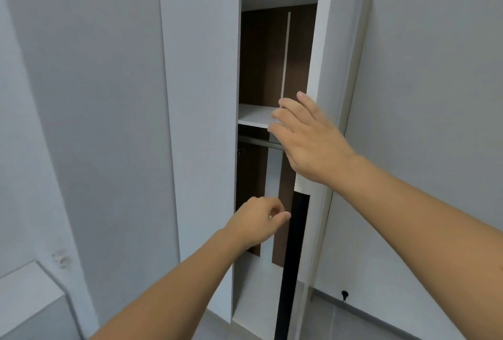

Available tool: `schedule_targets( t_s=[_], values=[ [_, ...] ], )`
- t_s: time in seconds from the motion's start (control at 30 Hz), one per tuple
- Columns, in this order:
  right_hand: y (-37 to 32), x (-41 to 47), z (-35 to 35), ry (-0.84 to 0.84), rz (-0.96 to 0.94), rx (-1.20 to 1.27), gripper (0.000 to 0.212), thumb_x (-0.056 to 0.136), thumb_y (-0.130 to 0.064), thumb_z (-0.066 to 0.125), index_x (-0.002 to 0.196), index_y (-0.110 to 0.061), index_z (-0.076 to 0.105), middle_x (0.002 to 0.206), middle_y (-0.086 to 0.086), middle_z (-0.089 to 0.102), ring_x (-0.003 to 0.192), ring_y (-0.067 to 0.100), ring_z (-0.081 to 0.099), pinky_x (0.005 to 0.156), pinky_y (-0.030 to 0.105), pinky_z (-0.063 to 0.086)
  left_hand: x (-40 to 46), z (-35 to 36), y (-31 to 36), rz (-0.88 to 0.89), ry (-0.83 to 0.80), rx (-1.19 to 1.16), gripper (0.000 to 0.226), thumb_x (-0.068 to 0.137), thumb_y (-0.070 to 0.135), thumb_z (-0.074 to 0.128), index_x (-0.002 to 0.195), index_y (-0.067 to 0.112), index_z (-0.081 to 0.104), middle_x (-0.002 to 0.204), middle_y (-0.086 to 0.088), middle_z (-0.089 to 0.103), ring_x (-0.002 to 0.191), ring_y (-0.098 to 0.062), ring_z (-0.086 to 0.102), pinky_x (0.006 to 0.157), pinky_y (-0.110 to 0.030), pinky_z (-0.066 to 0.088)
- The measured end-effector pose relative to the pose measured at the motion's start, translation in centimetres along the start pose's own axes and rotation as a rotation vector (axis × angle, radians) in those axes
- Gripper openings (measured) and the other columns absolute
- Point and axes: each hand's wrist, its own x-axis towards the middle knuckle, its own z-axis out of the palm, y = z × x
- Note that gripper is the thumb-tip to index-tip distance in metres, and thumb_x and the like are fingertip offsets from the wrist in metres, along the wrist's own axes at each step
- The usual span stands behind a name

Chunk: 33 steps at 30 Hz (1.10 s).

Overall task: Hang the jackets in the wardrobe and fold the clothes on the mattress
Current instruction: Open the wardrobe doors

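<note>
Head view: right hand (313,141) fingers (288,107) straight across wardrobe (200,95) opening.

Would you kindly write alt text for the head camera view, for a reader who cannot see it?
A person's two bare hands reach toward a tall white wardrobe: the right hand, fingers straight, is at the edge of its right door, and the left hand is loosely curled lower down, holding nothing. Inside are a white shelf and a bare metal rail.
</note>
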Motion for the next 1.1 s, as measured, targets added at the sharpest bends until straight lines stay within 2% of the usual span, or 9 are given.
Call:
schedule_targets(
  t_s=[0.13,0.3,0.47,0.67,0.77,0.87,0.93,1.03,1.1],
  values=[
    [-2.3,5.6,1.7,-0.106,0.173,0.134,0.05,0.09,-0.016,0.055,0.139,-0.014,0.047,0.14,0.006,0.051,0.135,0.026,0.04,0.121,0.043,0.007,2.4,-3.7,-4.8,-0.009,-0.015,0.278,0.032,0.104,0.033,0.043,0.127,0.018,0.058,0.125,-0.003,0.063,0.109,-0.018,0.061,0.092,-0.028,0.047],
    [-4.5,13.3,7.4,-0.283,0.525,0.464,0.046,0.089,-0.011,0.056,0.134,-0.009,0.044,0.129,0.009,0.05,0.118,0.026,0.049,0.106,0.04,0.039,9.5,-8.0,-11.9,0.017,-0.03,0.526,0.046,0.104,0.026,0.04,0.149,0.016,0.037,0.153,-0.003,0.038,0.133,-0.025,0.045,0.107,-0.035,0.039],
    [-3.8,19.5,16.4,-0.373,0.79,0.877,0.053,0.096,-0.004,0.048,0.146,-0.007,0.033,0.144,0.013,0.039,0.12,0.029,0.048,0.099,0.036,0.046,17.6,-10.9,-19.2,0.172,-0.064,0.802,0.051,0.102,0.019,0.041,0.151,0.011,0.031,0.158,-0.008,0.03,0.145,-0.028,0.025,0.119,-0.037,0.019],
    [-0.7,26.6,25.5,-0.223,1.16,1.225,0.049,0.107,-0.016,0.033,0.154,-0.015,0.021,0.154,0.005,0.032,0.136,0.023,0.036,0.093,0.023,0.031,28.1,-12.1,-25.5,0.373,-0.151,1.046,0.061,0.102,0.025,0.039,0.156,0.011,0.016,0.164,-0.01,0.01,0.152,-0.029,-0.002,0.122,-0.042,-0.002],
    [-0.5,28.7,29.3,-0.186,1.198,1.293,0.049,0.107,-0.023,0.033,0.154,-0.016,0.021,0.157,0.002,0.029,0.143,0.022,0.029,0.107,0.03,0.029,32.1,-10.9,-26.9,0.457,-0.176,1.114,0.064,0.102,0.029,0.04,0.157,0.012,0.014,0.165,-0.01,0.006,0.152,-0.029,-0.006,0.12,-0.044,-0.007],
    [0.2,30.6,33.0,-0.136,1.203,1.35,0.051,0.107,-0.027,0.035,0.154,-0.014,0.021,0.157,0.002,0.029,0.144,0.021,0.029,0.105,0.027,0.028,34.8,-9.6,-27.8,0.466,-0.181,1.179,0.066,0.101,0.032,0.04,0.158,0.014,0.01,0.165,-0.01,0.0,0.151,-0.029,-0.013,0.119,-0.048,-0.012],
    [0.4,32.1,35.0,-0.113,1.188,1.373,0.049,0.106,-0.03,0.038,0.151,-0.014,0.029,0.149,0.003,0.041,0.138,0.024,0.039,0.1,0.027,0.033,36.0,-9.0,-28.6,0.437,-0.169,1.229,0.069,0.102,0.036,0.039,0.158,0.016,0.006,0.165,-0.009,-0.006,0.15,-0.03,-0.018,0.118,-0.05,-0.015],
    [0.5,34.0,37.4,-0.064,1.165,1.391,0.041,0.103,-0.035,0.043,0.137,-0.012,0.045,0.12,0.002,0.059,0.109,0.02,0.058,0.085,0.03,0.049,36.8,-8.4,-29.7,0.423,-0.176,1.307,0.075,0.1,0.04,0.041,0.158,0.02,-0.001,0.164,-0.007,-0.017,0.146,-0.032,-0.027,0.116,-0.053,-0.019],
    [0.7,34.3,38.5,0.018,1.182,1.332,0.028,0.104,-0.03,0.041,0.121,-0.01,0.052,0.096,-0.004,0.056,0.089,0.012,0.055,0.066,0.022,0.045,37.1,-8.3,-30.4,0.427,-0.196,1.31,0.076,0.1,0.04,0.043,0.158,0.024,-0.003,0.163,-0.006,-0.02,0.145,-0.031,-0.031,0.115,-0.055,-0.021]
  ],
)
